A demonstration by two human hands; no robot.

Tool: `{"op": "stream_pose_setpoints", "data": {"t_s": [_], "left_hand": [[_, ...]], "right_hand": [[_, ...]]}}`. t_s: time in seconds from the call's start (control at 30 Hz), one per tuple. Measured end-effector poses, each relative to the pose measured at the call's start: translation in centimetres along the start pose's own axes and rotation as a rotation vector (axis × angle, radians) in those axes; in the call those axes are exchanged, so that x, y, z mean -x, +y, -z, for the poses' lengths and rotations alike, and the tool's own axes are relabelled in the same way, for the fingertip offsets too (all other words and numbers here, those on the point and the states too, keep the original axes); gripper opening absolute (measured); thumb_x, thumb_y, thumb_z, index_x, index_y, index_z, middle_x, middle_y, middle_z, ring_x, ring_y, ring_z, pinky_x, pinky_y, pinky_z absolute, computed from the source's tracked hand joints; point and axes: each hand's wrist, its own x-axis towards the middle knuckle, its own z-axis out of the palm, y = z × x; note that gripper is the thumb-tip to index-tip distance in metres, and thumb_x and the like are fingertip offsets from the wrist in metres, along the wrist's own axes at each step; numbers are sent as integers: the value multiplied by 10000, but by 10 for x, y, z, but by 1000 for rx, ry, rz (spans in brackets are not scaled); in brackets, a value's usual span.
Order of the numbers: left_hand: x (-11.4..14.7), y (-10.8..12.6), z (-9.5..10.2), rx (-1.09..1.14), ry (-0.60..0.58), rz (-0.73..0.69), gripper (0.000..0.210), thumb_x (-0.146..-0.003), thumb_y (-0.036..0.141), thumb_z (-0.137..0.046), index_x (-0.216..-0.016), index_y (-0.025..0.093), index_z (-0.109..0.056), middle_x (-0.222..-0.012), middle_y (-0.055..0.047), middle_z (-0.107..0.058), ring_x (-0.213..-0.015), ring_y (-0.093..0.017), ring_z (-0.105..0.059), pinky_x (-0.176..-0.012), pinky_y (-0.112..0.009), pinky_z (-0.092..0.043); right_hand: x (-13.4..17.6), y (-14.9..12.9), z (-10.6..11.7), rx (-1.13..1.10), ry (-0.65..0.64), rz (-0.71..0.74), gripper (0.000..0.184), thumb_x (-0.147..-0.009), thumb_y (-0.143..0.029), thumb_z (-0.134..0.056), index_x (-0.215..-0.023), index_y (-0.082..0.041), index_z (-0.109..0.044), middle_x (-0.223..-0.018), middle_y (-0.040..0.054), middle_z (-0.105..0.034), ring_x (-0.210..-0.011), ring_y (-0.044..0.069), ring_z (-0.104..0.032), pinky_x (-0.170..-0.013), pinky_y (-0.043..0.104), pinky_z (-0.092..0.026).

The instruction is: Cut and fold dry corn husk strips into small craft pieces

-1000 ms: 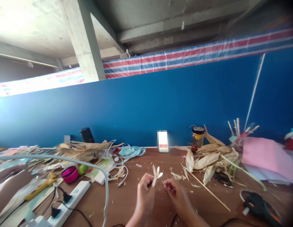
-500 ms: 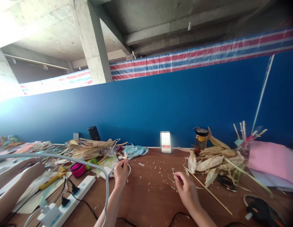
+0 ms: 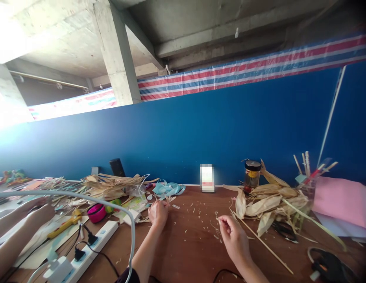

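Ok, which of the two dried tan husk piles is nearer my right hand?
The dried tan husk pile beside the black-lidded transparent jar; the other husk pile lies left of your left hand.

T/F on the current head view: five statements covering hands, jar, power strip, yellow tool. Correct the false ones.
1. Pale, petal-like strips show at the fingertips of the person's bare left hand. True.
2. The clear jar with the black lid lies on its side. False: it stands upright.
3. The long white power strip has nothing plugged in. False: two black plugs and a white adapter are in it.
4. In the picture, the yellow tool with a black cord lies left of the bright pink round object. True.
5. The person's bare right hand grips the jar. False: it is apart from the jar.
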Motion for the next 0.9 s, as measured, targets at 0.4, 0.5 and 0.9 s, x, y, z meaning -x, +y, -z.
{"op": "stream_pose_setpoints", "data": {"t_s": [0.4, 0.5, 0.9], "left_hand": [[-19, -1, -1, -138, -63, -63, 200, -689, 350, -567, -690, 189, -684, -846, -99, -658, -889, -269, -542, -757, -341, -328], [-18, -2, 1, -146, -65, -64, 201, -695, 354, -558, -690, 197, -682, -851, -90, -654, -891, -263, -539, -755, -333, -330], [0, -18, 15, -142, 22, -64, 246, -763, 276, -436, -826, 246, -671, -945, -64, -617, -927, -251, -503, -778, -335, -322]], "right_hand": [[-1, 1, -1, 17, -49, -5, 186, -826, -315, -396, -838, -200, -542, -777, 54, -599, -618, 159, -548, -611, 274, -447], [0, 0, -2, 6, -60, -7, 181, -824, -318, -402, -839, -202, -540, -769, 51, -596, -622, 161, -552, -602, 271, -448], [0, -19, 2, -185, -78, -46, 212, -807, -351, -430, -863, -188, -553, -795, 73, -607, -644, 169, -559, -583, 269, -463]]}}
